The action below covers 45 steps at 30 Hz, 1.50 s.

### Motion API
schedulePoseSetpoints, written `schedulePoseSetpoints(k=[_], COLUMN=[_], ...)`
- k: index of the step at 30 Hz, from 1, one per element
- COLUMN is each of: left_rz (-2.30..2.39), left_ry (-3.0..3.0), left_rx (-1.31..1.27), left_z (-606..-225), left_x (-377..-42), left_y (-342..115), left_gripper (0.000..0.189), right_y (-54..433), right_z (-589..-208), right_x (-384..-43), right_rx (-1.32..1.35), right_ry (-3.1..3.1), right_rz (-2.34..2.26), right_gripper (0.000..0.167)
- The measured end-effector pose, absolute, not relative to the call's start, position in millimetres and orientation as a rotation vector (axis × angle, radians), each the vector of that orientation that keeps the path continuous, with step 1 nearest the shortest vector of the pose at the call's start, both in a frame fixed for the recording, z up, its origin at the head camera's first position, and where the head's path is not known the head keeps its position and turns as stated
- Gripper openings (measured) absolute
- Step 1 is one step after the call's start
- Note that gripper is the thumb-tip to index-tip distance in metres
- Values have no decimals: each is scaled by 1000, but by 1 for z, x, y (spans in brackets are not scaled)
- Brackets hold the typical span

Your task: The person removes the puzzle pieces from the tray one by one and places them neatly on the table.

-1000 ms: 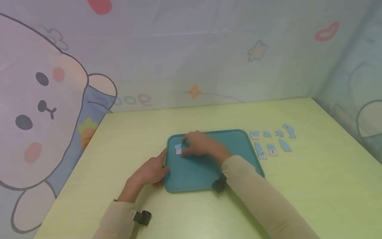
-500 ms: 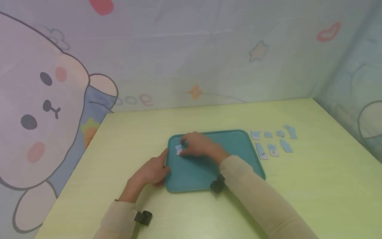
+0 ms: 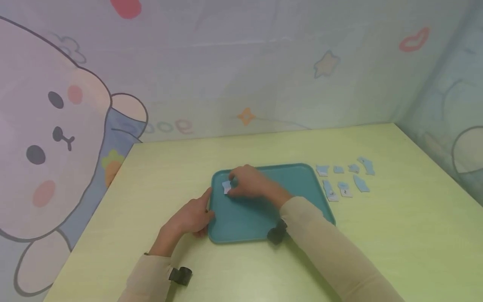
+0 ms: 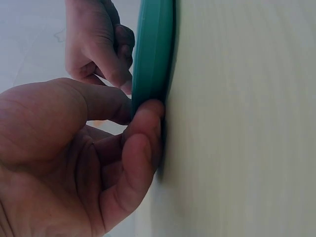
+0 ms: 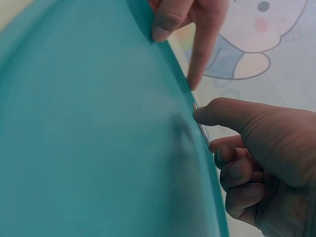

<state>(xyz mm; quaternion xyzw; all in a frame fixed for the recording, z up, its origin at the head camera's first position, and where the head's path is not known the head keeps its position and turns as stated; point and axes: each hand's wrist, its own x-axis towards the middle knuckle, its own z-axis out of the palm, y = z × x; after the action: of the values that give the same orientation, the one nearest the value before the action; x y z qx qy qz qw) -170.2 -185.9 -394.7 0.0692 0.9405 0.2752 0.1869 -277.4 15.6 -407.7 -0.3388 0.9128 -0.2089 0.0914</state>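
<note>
A light blue and white flat piece (image 3: 226,187), like a jigsaw piece, is over the far left part of the teal tray (image 3: 241,226). My right hand (image 3: 247,182) pinches its right side between thumb and index finger. Edge-on in the right wrist view, the thin piece (image 5: 201,127) touches or sits just above the tray; which of the two, I cannot tell. At the tray's left rim, my left hand (image 3: 192,216) holds on, the thumb (image 4: 111,104) on top and curled fingers against the outer side.
Right of the tray, several loose pieces lie in two rough rows on the pale yellow table (image 3: 396,235), among them a long piece (image 3: 366,165) and a pointed one (image 3: 360,183). A cartoon-printed cloth (image 3: 211,63) hangs behind the table.
The piece under my right fingers has shifted very slightly and turned a little. My left hand keeps its place on the tray rim, and the other pieces stay where they were.
</note>
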Motion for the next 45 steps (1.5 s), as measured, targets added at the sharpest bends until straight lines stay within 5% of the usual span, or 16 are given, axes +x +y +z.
schedulePoseSetpoints(k=[45], left_rz=[764], left_ry=[2651], left_rx=[176], left_z=[-394], left_x=[-170], left_y=[-193], left_gripper=[77], right_y=[132], right_z=[-369], right_x=[-255], right_rx=[-802], right_ry=[2831], right_rz=[-840], right_gripper=[48])
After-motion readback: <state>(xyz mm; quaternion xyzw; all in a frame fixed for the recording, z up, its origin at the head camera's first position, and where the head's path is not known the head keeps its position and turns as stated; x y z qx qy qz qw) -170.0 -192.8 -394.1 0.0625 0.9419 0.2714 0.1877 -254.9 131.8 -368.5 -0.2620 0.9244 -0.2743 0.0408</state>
